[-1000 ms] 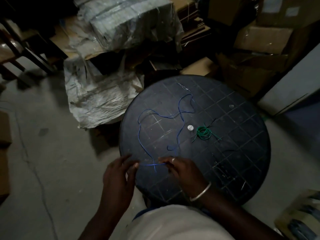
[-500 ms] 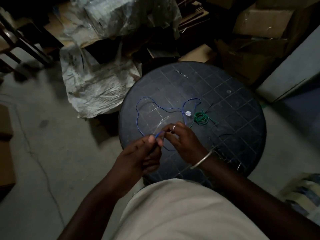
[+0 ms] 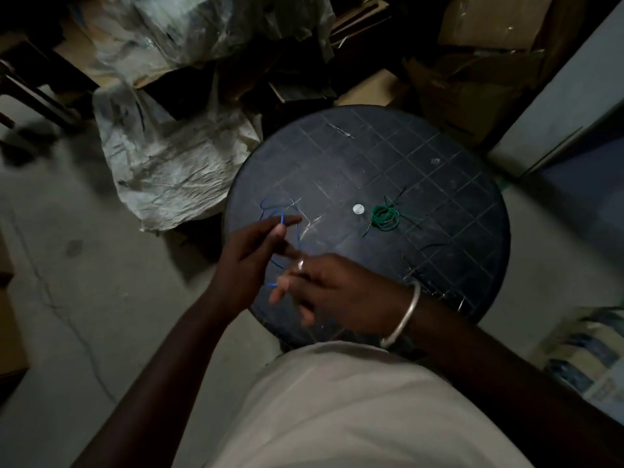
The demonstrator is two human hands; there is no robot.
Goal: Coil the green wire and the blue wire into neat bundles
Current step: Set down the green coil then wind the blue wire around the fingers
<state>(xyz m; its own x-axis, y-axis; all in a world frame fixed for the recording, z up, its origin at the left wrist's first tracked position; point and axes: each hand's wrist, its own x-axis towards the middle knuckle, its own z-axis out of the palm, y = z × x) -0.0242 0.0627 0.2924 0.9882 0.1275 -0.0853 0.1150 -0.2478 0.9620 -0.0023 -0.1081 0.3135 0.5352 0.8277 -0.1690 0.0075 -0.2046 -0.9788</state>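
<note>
- Two bare hands are what we see working over the round table (image 3: 439,157), a dark disc whose top is scored with a pale grid of squares and looks scuffed and scratched.
- Left of the table, a crumpled whitish plastic sheet (image 3: 169,163) lies wrinkled on the grey concrete floor (image 3: 67,315).
- Our left hand (image 3: 250,261) is over the table's left edge, fingers extended and close together, with the blue wire (image 3: 282,216) looped over their tips; we take it as holding the loops on the fingers.
- The blue wire is thin and glossy; it runs from that loop down toward the right hand, a short end showing just below the left hand.
- Our right hand (image 3: 341,292) is over the near edge of the table, fingers loosely curled and motion-blurred; we cannot tell whether they pinch the wire. A ring sits on one finger and a smooth silvery metal bangle (image 3: 405,312) circles the wrist.
- Near the table's centre lies a small flat white disc (image 3: 358,209).
- Just right of the disc, the green wire (image 3: 385,217) lies on the table as a small round coil with stray ends sticking out.
- Behind the table to the right stand brown cardboard boxes (image 3: 489,35).
- We can read no writing anywhere.
</note>
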